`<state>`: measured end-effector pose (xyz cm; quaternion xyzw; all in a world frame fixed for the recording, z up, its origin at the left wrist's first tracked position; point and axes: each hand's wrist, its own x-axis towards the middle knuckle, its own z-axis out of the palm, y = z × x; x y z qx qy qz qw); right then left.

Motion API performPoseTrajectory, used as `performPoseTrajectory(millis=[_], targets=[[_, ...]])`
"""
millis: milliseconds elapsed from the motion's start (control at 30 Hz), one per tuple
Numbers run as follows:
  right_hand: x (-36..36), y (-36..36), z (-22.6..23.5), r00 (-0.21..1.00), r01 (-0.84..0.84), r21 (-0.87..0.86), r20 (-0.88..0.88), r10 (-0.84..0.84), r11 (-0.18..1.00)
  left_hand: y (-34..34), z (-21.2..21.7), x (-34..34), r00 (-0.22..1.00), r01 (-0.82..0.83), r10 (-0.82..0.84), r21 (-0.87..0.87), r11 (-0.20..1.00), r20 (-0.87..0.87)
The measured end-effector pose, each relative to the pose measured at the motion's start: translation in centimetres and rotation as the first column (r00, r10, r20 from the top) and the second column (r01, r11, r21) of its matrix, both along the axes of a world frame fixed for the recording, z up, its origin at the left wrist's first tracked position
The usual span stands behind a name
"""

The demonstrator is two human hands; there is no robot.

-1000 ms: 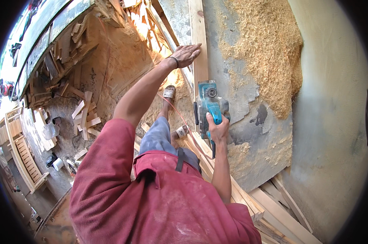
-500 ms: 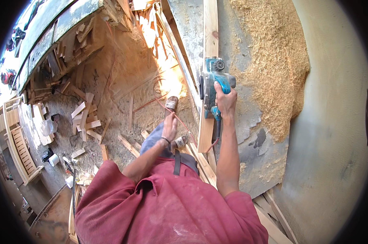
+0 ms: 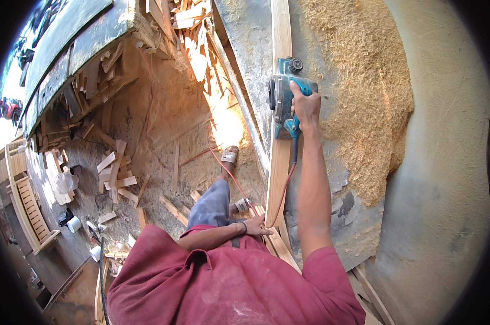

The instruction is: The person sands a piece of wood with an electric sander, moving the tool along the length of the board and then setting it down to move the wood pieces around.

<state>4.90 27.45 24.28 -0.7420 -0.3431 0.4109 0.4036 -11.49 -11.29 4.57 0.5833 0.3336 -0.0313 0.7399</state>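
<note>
With the right hand (image 3: pixel 306 108) clamped on the planer (image 3: pixel 284 92), atop the board (image 3: pixel 279 173) by the bench (image 3: pixel 250 49)'s left edge, and the left hand (image 3: pixel 257 226) apart at the board's near end, grip unclear, best press evenly, cord (image 3: pixel 290 181) clear.

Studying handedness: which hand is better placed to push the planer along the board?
Likely the right hand: it grips the planer on the board; the left hand is by the board's near end.

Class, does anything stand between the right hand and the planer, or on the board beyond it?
Nothing visible: the right hand grips the planer directly, and the visible board beyond it looks bare.
</note>
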Motion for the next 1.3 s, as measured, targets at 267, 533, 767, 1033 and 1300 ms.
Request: performPoseTrajectory(millis=[267,533,767,1033,1300], targets=[[0.3,6.9,0.8,0.999,-0.03,-0.004,0.045,0.03,1.0,-0.3,-2.2,-2.8,0.91,0.414,-0.414,-0.029,0.91,0.007],[1.7,15.8,0.0,0.999,-0.011,0.042,0.042,0.009,0.999,18.6,0.8,-11.5,0.606,-0.195,0.55,0.563,0.803,-0.575],[2.4,24.3,0.3,0.999,-0.016,0.081,0.037,0.013,0.997,28.8,10.7,0.2,0.922,-0.359,0.296,0.836,0.415,0.249],[2.8,33.6,1.3,0.995,-0.062,0.07,0.085,0.056,0.996,39.9,7.1,8.7,0.992,0.045,0.104,0.964,0.261,-0.075],[3.9,43.1,1.3,0.978,-0.05,0.097,0.208,0.028,0.994,40.1,7.3,9.0,0.984,0.138,0.072,0.953,0.269,-0.163]])
